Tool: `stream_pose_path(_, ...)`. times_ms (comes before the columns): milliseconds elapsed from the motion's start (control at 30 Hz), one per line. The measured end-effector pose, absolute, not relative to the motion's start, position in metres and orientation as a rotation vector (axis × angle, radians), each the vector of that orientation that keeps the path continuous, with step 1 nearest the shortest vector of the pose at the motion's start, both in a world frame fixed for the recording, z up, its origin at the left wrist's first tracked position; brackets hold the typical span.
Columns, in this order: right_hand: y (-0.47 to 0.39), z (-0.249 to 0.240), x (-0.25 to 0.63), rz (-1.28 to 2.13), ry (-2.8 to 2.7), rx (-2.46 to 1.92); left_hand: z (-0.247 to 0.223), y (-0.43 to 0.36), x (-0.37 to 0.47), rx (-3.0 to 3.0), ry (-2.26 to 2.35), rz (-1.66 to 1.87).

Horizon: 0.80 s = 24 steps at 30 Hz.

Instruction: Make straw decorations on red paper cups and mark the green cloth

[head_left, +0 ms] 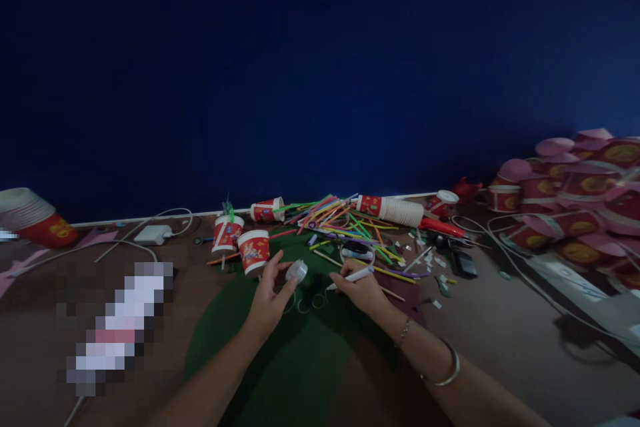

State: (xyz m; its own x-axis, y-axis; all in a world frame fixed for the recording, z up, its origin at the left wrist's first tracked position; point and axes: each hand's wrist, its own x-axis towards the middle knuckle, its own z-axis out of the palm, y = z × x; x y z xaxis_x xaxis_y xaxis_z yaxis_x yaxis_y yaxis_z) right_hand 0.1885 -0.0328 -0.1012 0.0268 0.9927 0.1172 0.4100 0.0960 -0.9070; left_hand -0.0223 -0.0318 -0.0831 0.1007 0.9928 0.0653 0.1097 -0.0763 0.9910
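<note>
Between the thumb and fingers of my left hand [274,293] is a small clear round container [297,271], held above a dark green sheet [225,327]. My right hand [363,290] grips a white marker [356,275], its tip pointing left and down toward the sheet. Pale circle outlines [319,301] show on the green surface between the two hands. Just beyond my left hand stands a red patterned paper cup [254,252].
Colourful sticks [340,220] lie heaped behind the hands, beside a stack of paper cups [400,210]. Paper scraps and a black device [465,263] are to the right. Red cups with pink tops [590,180] pile up far right. A white adapter [153,235] and cables lie left.
</note>
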Motion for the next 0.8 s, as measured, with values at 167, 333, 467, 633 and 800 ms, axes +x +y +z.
stream_pose_path(167,-0.0319,-0.1034,0.1897,0.851,-1.528,-1.434,-0.0844,-0.0312,-0.0225,1.408,1.178,1.137)
stream_pose_path(333,-0.0323,-0.1042,0.1898,0.827,-1.529,-1.438,-0.0855,-0.0309,-0.0224,1.404,1.176,1.136)
stream_pose_path(467,-0.0323,-0.1046,0.1899,0.826,-1.535,-1.453,-0.0848,-0.0315,-0.0225,1.406,1.171,1.135)
stream_pose_path(633,-0.0326,-0.1028,0.1896,0.828,-1.537,-1.467,-0.0843,-0.0315,-0.0222,1.385,1.175,1.140)
stream_pose_path(800,-0.0330,-0.1013,0.1887,0.785,-1.554,-1.467,-0.0847,-0.0317,-0.0221,1.368,1.169,1.149)
